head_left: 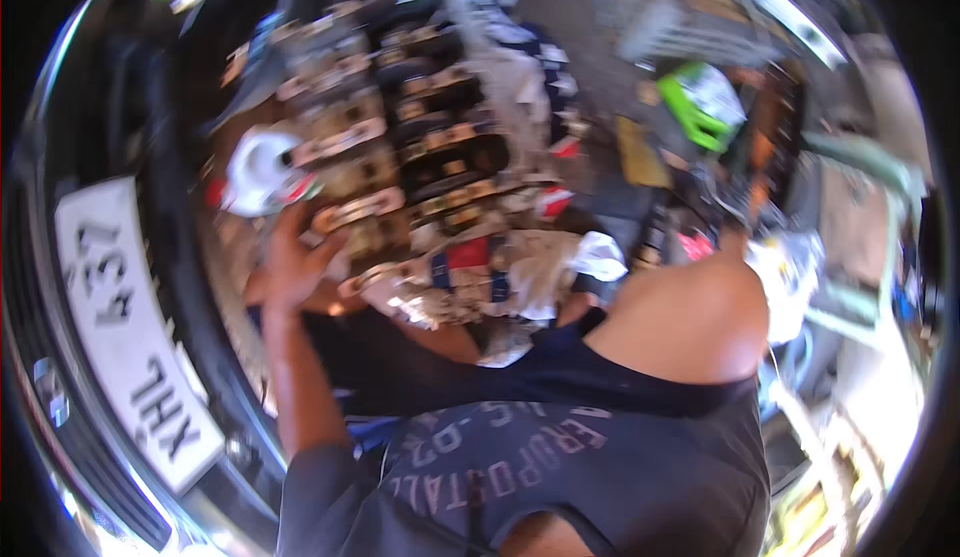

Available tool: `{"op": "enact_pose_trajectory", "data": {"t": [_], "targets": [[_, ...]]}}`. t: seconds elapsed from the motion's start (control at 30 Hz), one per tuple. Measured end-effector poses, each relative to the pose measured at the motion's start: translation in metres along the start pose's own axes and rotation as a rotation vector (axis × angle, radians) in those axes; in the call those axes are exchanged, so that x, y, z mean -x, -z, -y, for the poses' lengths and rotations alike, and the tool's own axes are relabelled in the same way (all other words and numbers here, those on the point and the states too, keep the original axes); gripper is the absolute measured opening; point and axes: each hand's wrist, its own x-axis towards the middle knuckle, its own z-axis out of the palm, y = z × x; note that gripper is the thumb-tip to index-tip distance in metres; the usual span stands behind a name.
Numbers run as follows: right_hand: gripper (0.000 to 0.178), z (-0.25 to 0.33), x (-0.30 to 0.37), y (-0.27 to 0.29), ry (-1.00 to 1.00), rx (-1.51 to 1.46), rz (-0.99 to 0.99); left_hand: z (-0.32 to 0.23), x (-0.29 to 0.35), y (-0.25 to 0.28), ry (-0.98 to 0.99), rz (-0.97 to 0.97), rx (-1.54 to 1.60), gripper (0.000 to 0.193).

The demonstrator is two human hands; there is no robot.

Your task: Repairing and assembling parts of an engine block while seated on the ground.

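Note:
My left hand (297, 269) is at the near left corner of a greasy engine block (365, 182), with its fingers apart and blurred by motion. It appears to hold nothing; whether the fingertips touch the metal I cannot tell. Rows of pale metal caps and dark rounded parts run along the block. Just beyond my fingers is a white container or roll (262, 169) with a bit of red beside it. Crumpled, stained rags (530, 272) lie along the block's near edge. My right hand does not show.
A car's dark bumper (185, 257) with a white number plate (135, 327) curves along the left. My bare knee (695, 317) rises on the right. Beyond it are a bright green container (698, 107), a tan flat piece (642, 153) and a pale green metal frame (862, 157).

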Motion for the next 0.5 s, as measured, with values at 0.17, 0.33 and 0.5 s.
{"op": "enact_pose_trajectory", "data": {"t": [0.17, 0.33, 0.5], "targets": [[0.027, 0.076, -0.021, -0.076, 0.144, -0.129, 0.154, -0.001, 0.008, 0.004, -0.037, -0.052, -0.024, 0.041], [0.028, 0.051, -0.009, -0.064, 0.148, -0.223, 0.146, -0.004, 0.012, 0.004, -0.010, -0.095, -0.001, 0.040], [0.028, 0.013, 0.019, -0.027, 0.131, -0.314, 0.106, -0.006, 0.010, 0.003, -0.031, -0.095, -0.042, 0.039]]}}
